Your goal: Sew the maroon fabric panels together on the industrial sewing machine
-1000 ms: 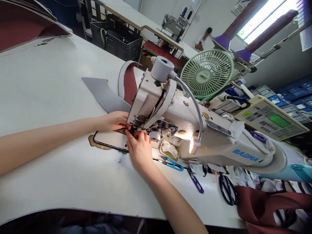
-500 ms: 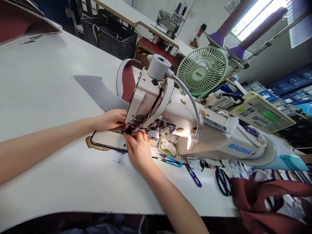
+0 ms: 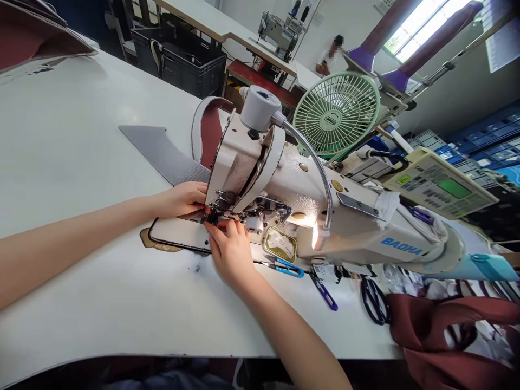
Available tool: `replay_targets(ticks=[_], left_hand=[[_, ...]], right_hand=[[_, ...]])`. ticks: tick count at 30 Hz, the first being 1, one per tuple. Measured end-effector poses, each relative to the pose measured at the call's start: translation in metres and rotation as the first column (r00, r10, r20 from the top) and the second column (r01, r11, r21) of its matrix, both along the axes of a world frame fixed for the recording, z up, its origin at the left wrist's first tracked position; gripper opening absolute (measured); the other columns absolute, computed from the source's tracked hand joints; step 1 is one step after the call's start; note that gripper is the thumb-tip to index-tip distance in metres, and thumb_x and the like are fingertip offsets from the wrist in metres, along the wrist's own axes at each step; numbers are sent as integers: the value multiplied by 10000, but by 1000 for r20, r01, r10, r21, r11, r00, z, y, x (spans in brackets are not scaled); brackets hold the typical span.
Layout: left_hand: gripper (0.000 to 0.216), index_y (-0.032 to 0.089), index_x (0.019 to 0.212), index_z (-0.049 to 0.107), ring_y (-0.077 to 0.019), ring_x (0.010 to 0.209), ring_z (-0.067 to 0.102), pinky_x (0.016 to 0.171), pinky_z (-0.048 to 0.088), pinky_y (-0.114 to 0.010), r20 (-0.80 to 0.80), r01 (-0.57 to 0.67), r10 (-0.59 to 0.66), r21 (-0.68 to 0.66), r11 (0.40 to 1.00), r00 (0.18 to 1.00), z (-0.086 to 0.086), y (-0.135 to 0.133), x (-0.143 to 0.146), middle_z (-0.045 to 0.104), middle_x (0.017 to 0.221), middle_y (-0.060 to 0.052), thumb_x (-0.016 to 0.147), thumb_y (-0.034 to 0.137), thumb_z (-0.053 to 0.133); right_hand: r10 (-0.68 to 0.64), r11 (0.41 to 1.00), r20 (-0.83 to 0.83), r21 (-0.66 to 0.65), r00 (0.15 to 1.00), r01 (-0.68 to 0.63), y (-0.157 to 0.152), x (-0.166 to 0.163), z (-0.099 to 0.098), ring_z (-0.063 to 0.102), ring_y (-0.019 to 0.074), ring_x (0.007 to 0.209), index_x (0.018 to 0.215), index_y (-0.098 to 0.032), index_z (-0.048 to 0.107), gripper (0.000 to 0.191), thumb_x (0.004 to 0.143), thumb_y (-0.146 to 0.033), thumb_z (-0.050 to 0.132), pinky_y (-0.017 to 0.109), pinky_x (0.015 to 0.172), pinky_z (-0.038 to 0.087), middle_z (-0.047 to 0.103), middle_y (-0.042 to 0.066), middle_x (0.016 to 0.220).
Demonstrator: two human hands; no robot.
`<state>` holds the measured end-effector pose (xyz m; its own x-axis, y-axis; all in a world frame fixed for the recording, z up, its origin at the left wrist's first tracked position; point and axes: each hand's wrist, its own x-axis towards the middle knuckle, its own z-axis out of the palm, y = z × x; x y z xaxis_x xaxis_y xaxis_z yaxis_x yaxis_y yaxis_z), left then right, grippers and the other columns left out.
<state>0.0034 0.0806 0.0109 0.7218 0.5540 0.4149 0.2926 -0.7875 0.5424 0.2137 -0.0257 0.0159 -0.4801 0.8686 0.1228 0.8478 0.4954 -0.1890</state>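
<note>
A sewing machine (image 3: 280, 173) stands on the white table, its lamp lit. My left hand (image 3: 184, 199) is at the needle area from the left, with fingers bent together and their tips partly behind the machine head. On the needle's near side, my right hand (image 3: 233, 252) has its fingers drawn together close to the presser foot. Whatever lies between the fingertips is too small and hidden to make out. A grey fabric piece (image 3: 162, 154) runs from the table to behind the machine head, just beyond my left hand. Beside it curves a maroon piece with a pale edge (image 3: 209, 132).
Blue thread snips (image 3: 289, 268), purple snips (image 3: 325, 292) and black-handled scissors (image 3: 374, 301) lie right of my right hand. A small tin (image 3: 280, 245) sits by the machine. Maroon pieces (image 3: 430, 325) are heaped at right. A green fan (image 3: 335, 116) stands behind; a person sits farther back.
The view has shifted very slightly. Both hands keep their place at the needle, and the fabric pieces look unmoved.
</note>
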Motion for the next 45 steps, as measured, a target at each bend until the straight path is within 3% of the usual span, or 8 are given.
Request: replay_targets(ticks=[15,23,31,35,37,40,43,45], left_hand=[[210,163,755,670,-154,808,593,725,449,-220,-39,-17,16,-28,999,999,2,-2,-2,672,801,-34,889,167,508],[215,148,867,712,-126,859,582,755,436,-196,-91,-33,26,-79,996,996,-1,-5,-5,692,886,-15,928,217,517],[272,168,751,681,-119,825,583,744,422,-193,-141,-23,14,-63,998,990,-13,-3,-8,684,797,12,902,161,455],[266,170,774,688,-128,825,592,745,435,-203,-129,-54,44,-78,996,991,-13,-4,-9,695,826,1,903,182,456],[272,175,776,696,-142,820,597,733,442,-215,-124,-55,45,-75,996,991,-11,-4,-9,697,831,-8,899,194,453],[275,180,806,705,-156,808,590,722,446,-232,-110,-47,44,-25,999,993,-8,-6,-8,696,847,-21,909,224,453],[233,180,884,693,-160,808,575,729,441,-245,-112,-110,116,57,992,987,-7,-10,-5,682,869,-33,915,249,473],[196,186,848,670,-176,826,572,774,438,-271,-137,-168,186,134,977,973,-8,-11,-4,665,830,-33,884,231,483]], right_hand=[[-2,999,8,-52,1000,2,1,-2,2,506,246,1067,1359,-309,574,389,988,-285,458,371,853,364,601,82,1206],[-10,997,34,-71,999,12,0,-3,3,503,246,1065,1370,-316,558,388,1012,-298,411,355,798,362,593,90,1205],[-1,1000,49,-29,999,2,-2,-3,3,513,233,1034,1369,-317,552,384,1018,-307,395,344,789,343,591,85,1214],[45,999,82,-26,996,-43,0,6,10,550,198,910,1227,-258,640,320,984,-251,432,326,764,329,647,70,1108],[2,999,153,-39,988,4,6,19,17,557,191,817,1005,-205,702,254,937,-191,458,325,755,325,674,63,926],[-206,978,239,45,949,201,21,44,25,571,222,812,801,-164,688,225,885,-165,479,331,753,330,666,89,797],[-360,929,231,174,904,326,38,63,25,579,256,898,917,-132,696,225,868,-153,477,335,782,347,682,132,877],[-359,928,235,190,903,319,46,68,20,575,268,936,1000,-124,692,264,874,-146,461,335,797,356,686,143,916]])
